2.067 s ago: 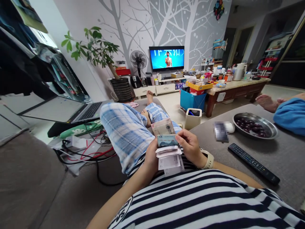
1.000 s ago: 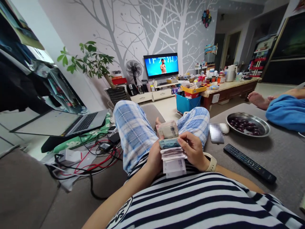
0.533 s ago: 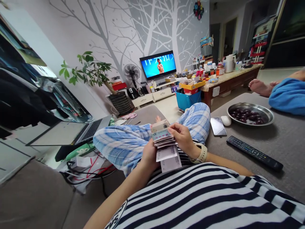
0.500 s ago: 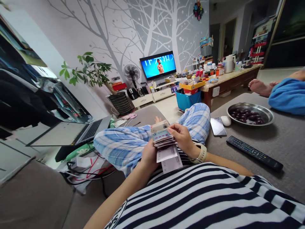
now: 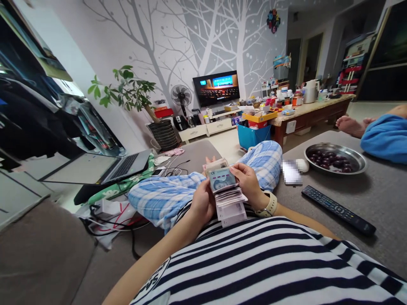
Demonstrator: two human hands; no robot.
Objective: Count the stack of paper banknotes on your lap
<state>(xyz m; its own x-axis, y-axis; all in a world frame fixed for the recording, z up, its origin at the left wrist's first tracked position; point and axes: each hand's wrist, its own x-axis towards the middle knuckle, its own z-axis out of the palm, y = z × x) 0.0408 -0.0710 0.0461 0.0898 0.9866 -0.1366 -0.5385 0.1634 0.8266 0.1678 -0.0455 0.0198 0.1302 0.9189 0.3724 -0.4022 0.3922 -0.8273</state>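
A thick stack of banknotes (image 5: pixel 226 192) is held upright above my lap, between my two hands. My left hand (image 5: pixel 201 204) wraps its fingers round the stack's left side. My right hand (image 5: pixel 249 183), with a pale watch at the wrist, is closed on the top notes at the right edge. A greenish note faces me on top. My legs in blue plaid trousers (image 5: pixel 165 197) lie bent in front on the grey sofa (image 5: pixel 375 199).
To my right lie a black remote (image 5: pixel 337 210), a white mouse (image 5: pixel 302 165) and a steel bowl of dark fruit (image 5: pixel 335 157). Another person's foot (image 5: pixel 349 125) and blue sleeve lie beyond. An open laptop (image 5: pixel 104 168) and cables sit left. A television (image 5: pixel 216 87) and cluttered table (image 5: pixel 305 113) stand ahead.
My knees have dropped flatter. A greenish note now faces me on top of the stack. The television picture has changed from a bright blue scene to a darker one.
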